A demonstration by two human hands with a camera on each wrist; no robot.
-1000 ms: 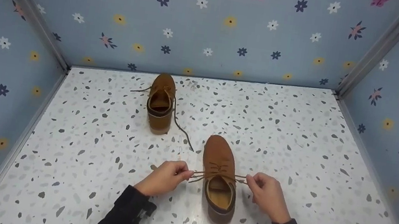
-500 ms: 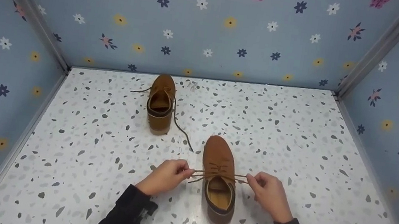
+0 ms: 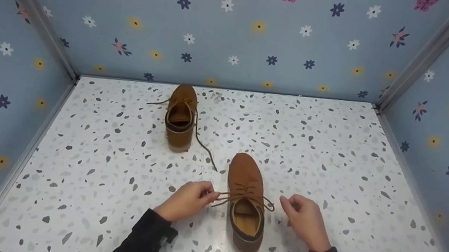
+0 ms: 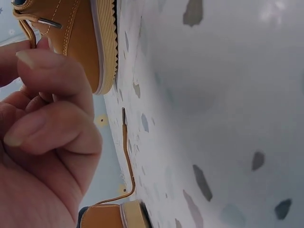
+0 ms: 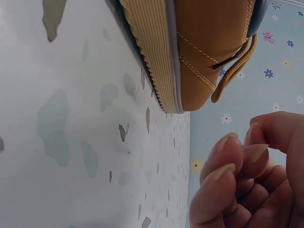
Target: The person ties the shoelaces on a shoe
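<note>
A brown lace-up shoe (image 3: 246,171) stands on the speckled floor between the two hands, toe pointing away. Its laces cross at the throat. On its left, my left hand (image 3: 189,198) pinches a lace loop (image 4: 31,33) between thumb and index finger; a loose lace end hangs beside it. To the right of the shoe, a small lace loop (image 3: 269,204) droops free, with a dark lace tip (image 5: 228,61) against the shoe's side in the right wrist view. My right hand (image 3: 303,219) is a short way off that loop, fingers loosely bent, holding nothing.
The matching brown shoe (image 3: 179,137) stands farther back on the left, its laces undone, one trailing over the floor (image 3: 334,159) toward the nearer shoe. Blue flower-patterned panels (image 3: 238,27) close off the back and both sides.
The right hand has let go of the lace it was pulling, and that loop has sagged back toward the shoe. My left hand keeps its pinch in nearly the same place.
</note>
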